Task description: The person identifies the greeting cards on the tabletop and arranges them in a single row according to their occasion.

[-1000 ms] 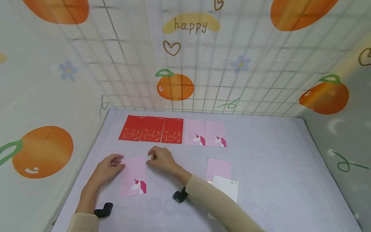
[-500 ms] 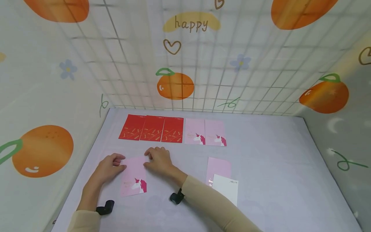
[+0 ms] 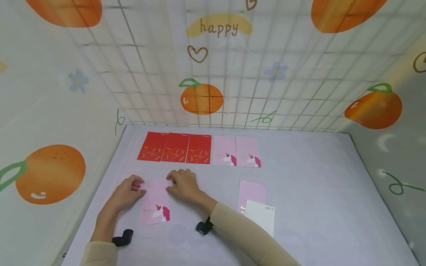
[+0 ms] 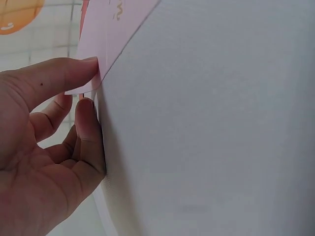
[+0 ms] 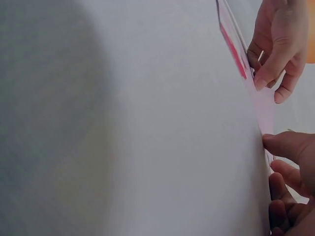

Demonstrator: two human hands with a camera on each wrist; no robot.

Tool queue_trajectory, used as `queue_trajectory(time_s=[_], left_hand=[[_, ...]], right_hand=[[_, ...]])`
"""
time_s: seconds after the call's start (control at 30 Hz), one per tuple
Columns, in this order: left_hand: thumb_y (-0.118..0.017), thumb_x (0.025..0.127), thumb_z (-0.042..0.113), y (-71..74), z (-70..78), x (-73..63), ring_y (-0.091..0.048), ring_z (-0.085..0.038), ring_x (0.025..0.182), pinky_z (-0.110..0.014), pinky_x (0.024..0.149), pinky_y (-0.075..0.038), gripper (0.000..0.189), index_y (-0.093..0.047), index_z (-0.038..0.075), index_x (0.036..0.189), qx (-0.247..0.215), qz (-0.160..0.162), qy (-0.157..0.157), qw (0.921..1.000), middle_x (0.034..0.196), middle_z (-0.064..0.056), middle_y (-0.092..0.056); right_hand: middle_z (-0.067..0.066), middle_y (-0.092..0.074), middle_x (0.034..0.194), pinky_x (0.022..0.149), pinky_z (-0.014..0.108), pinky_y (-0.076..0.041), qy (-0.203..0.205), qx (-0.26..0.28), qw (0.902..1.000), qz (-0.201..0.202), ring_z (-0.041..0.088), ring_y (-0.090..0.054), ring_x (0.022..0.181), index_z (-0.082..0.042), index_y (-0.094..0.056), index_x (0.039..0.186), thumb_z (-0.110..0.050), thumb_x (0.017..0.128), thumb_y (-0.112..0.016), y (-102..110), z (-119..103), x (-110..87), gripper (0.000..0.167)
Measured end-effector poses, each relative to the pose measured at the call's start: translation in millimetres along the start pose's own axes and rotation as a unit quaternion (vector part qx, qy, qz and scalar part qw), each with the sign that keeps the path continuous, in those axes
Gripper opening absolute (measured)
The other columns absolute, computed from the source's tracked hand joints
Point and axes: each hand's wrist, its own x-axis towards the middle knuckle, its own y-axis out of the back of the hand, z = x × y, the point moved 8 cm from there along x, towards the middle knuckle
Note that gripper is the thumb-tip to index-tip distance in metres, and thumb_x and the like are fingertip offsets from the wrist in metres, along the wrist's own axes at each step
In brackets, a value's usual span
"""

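A pink card with a unicorn [image 3: 155, 207] lies near the table's left side in the head view. My left hand [image 3: 124, 192] pinches its upper left corner; the left wrist view has the thumb [image 4: 81, 71] over the pink card [image 4: 110, 39] and the index finger below it. At the upper right corner is my right hand [image 3: 185, 186], its thumb and index finger holding the card's edge. From the right wrist, my right hand [image 5: 298, 182] shows only in part at the image border, with my left hand [image 5: 281, 46] beyond it.
Along the back runs a row of three red cards [image 3: 174, 147], then two pink unicorn cards [image 3: 224, 150]. Right of centre a plain pink card [image 3: 251, 192] is partly under a white card [image 3: 261, 216], and my right sleeve covers part of that. Printed curtains surround the table.
My right hand has shifted slightly left onto the unicorn card's right corner and then stayed. My left hand has barely moved, and the card lies where it was.
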Motion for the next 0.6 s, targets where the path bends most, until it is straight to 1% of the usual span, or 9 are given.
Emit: queue_trajectory(time_s=[0.17, 0.3, 0.43, 0.6], left_hand=[[-0.072, 0.091, 0.015, -0.7, 1.1, -2.7, -0.054, -0.029, 0.096, -0.043, 0.083, -0.051, 0.035, -0.054, 0.003, 0.118, -0.001, -0.001, 0.004, 1.0, 0.104, -0.012, -0.058], [-0.071, 0.092, 0.015, -1.0, 2.9, -6.3, -0.055, -0.03, 0.098, -0.045, 0.083, -0.051, 0.033, -0.053, 0.004, 0.118, -0.008, -0.001, 0.009, 0.9999, 0.105, -0.013, -0.059], [-0.069, 0.093, 0.014, 0.0, 5.4, -7.1, -0.055, -0.03, 0.1, -0.046, 0.086, -0.052, 0.031, -0.053, 0.004, 0.117, -0.017, 0.003, -0.004, 0.9998, 0.107, -0.013, -0.059], [-0.068, 0.094, 0.012, 0.7, 6.4, -6.9, -0.056, -0.029, 0.098, -0.044, 0.085, -0.053, 0.03, -0.053, 0.003, 0.118, -0.032, 0.002, -0.013, 0.9994, 0.106, -0.013, -0.059]], right_hand=[[-0.013, -0.055, 0.088, 0.077, 0.024, -0.038, 0.001, 0.007, 1.0, 0.003, 0.003, -0.047, 0.084, -0.026, -0.066, 0.117, -0.038, 0.085, -0.08, -0.1, 0.4, -0.4, 0.037], [-0.014, -0.055, 0.087, 0.077, 0.023, -0.038, -0.002, 0.02, 0.9998, 0.008, 0.002, -0.047, 0.083, -0.026, -0.064, 0.119, -0.038, 0.084, -0.081, 0.0, 1.4, -0.7, 0.041], [-0.013, -0.055, 0.087, 0.076, 0.024, -0.037, -0.002, 0.025, 0.9996, 0.011, 0.003, -0.046, 0.083, -0.026, -0.064, 0.123, -0.037, 0.083, -0.081, -0.6, 1.8, 0.0, 0.045], [-0.012, -0.055, 0.088, 0.076, 0.025, -0.037, 0.002, 0.027, 0.9996, 0.009, 0.004, -0.046, 0.085, -0.027, -0.066, 0.121, -0.036, 0.084, -0.081, -1.1, 1.4, 0.1, 0.041]])
